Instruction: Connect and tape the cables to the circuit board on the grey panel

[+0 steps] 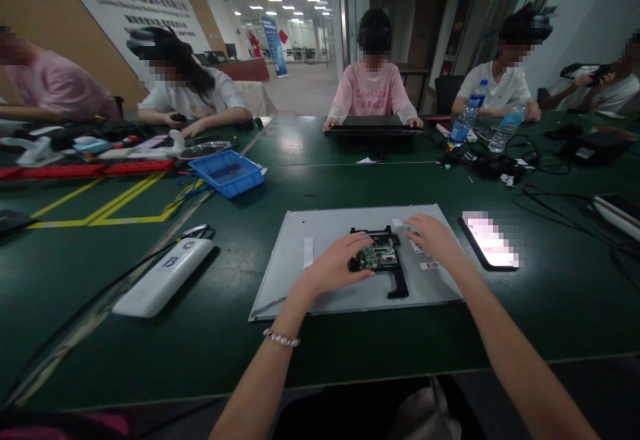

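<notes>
A flat grey-white panel (350, 297) lies on the green table in front of me. On it sits a black plastic bracket (399, 285) with a green circuit board (383, 255) inside its frame. My left hand (337, 263) is over the bracket's left side, thumb and fingers apart; whether it touches the board I cannot tell. Just beyond the bracket's upper right corner is my right hand (430, 235), its fingers apart and low over the panel. Nothing shows in either hand.
A white power bank (165, 277) with a cable lies left, a lit phone (493, 240) right. Farther off are a blue tray (227, 172), two water bottles (467, 113) and tangled cables. Several people sit around the table; one across holds a dark flat panel (374, 127).
</notes>
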Action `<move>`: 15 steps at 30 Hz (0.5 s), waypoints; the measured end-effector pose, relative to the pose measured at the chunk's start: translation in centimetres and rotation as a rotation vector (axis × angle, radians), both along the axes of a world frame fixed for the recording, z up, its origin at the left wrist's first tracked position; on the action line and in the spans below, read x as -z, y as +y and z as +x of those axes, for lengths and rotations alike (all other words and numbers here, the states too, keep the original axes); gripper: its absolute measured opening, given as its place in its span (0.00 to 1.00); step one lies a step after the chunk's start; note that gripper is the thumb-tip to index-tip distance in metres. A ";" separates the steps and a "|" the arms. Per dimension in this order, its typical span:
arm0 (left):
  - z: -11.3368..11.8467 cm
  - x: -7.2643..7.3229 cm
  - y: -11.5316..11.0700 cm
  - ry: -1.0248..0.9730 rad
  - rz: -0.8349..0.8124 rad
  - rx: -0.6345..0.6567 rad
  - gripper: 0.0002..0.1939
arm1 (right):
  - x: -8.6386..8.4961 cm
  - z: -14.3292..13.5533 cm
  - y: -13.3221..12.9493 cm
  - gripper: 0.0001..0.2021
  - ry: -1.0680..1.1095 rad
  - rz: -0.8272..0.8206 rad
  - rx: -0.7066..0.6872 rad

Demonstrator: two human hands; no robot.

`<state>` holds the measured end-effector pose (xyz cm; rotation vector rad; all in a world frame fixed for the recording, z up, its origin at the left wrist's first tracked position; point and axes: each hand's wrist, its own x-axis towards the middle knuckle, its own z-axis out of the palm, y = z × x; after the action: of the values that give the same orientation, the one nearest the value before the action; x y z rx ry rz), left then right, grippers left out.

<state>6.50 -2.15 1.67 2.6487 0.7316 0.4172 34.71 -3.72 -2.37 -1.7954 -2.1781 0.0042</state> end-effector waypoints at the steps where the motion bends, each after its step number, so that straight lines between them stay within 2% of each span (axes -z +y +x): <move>1: -0.1 0.0 0.0 0.001 -0.002 0.002 0.30 | -0.1 0.0 0.3 0.14 -0.023 -0.004 -0.019; 5: -0.1 0.2 0.0 0.025 0.006 -0.012 0.30 | -0.7 -0.4 1.7 0.12 -0.112 -0.044 -0.077; 8: 0.0 0.6 0.1 0.045 0.004 -0.016 0.28 | -1.1 -1.0 2.4 0.11 -0.157 -0.082 -0.068; 15: 0.1 1.0 0.1 0.026 -0.021 0.006 0.26 | -0.5 -1.3 2.6 0.12 -0.187 -0.001 -0.013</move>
<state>6.60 -2.01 0.67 2.6408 0.7320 0.3724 33.39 -1.17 -1.91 -1.8481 -2.3164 -0.1665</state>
